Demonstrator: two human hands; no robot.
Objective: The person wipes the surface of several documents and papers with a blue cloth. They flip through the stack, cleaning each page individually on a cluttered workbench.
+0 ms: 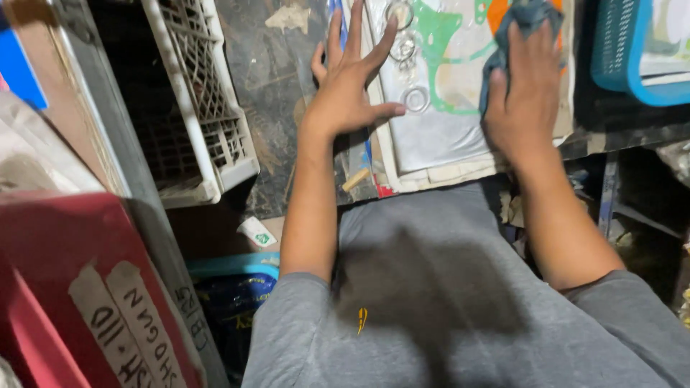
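Cluttered storage quarters, dim, viewed from above the person's grey-shirted chest. At far left a red box [68, 287] carries two pale tape strips with handwriting along its lower edge; beside it runs a grey metal upright [122, 151]. Next comes a white lattice crate [205, 108], standing tilted and dark inside. Below it, a small white label with a green mark [256, 232] lies on the floor near a blue-rimmed container [233, 267].

Centre: the left hand [348, 90] lies flat with fingers spread wide, holding nothing — its palm on the dark stained worktop [269, 93], its fingertips reaching the left edge of a flat clear-wrapped package [445, 122]. That package shows green and orange gasket outlines and several metal rings [415, 99] on a white card.

The right hand [525, 93] presses a grey-blue cloth [514, 36] against the package's upper right, fingers closed down over it.

Judgement: wiping of the package appears underway — the cloth covers only one corner, and the remaining surface looks unattended.

Far right, a blue plastic basket [622, 50] holds white items.
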